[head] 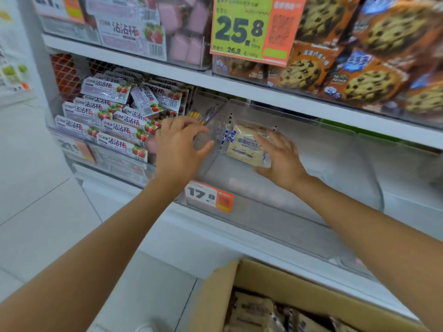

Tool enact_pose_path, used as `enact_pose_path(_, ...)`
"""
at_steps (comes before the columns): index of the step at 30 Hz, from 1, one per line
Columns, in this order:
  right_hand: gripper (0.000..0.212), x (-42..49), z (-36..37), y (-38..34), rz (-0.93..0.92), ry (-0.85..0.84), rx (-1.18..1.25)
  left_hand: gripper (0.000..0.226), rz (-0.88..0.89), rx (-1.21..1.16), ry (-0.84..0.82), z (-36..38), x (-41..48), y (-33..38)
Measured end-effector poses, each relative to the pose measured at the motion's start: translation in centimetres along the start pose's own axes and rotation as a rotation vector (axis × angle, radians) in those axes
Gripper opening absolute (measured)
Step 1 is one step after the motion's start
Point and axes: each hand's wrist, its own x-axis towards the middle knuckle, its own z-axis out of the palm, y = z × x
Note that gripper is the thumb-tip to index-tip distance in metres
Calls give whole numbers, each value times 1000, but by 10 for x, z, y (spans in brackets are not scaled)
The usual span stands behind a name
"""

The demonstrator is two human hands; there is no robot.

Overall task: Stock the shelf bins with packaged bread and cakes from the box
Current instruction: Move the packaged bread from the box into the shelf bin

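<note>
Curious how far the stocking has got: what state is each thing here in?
Bread packet, standing in bin, leaning left.
Clear bin, almost empty, bread packet inside.
Cardboard box, open, packets inside.
Right hand, fingers spread against packet.
Left hand, curled at bin wall; hold unclear.

You have wide room in the clear bin (299, 192): its floor lies bare to the right and in front of the single bread packet (247, 146), which sits at the back left. The shelf above (275, 98) caps your reach overhead. The bin's clear left wall (213, 149) blocks sideways passage, and the neighbouring bin (107, 164) is packed with strawberry packets (112, 121).
</note>
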Motion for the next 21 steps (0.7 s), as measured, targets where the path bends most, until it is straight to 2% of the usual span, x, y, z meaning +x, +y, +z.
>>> enact_pose_path(3,67,-44,-34,-14,39,24,120,18,-33,15,-17,-15,-23,31)
enact_pose_path(8,31,-141,-80,-29,63,186,117,11,-213,-249,-295,-33,-85,100)
enact_pose_path(10,24,-185,-83,-30,79,193,150,10,-271,-309,-420,-31,-119,122)
enact_pose_path(12,21,-236,-73,-21,147,117,224,13,-345,-365,-565,-25,-157,139)
enact_pose_path(16,25,-333,-30,11,450,-248,383,18,-428,-275,-830,-8,-224,150)
enact_pose_path(18,33,-361,-9,19,542,-355,446,19,-442,-229,-854,-3,-245,146)
enact_pose_path(21,50,-362,21,6,572,-456,562,19,-481,-229,-835,-2,-261,137)
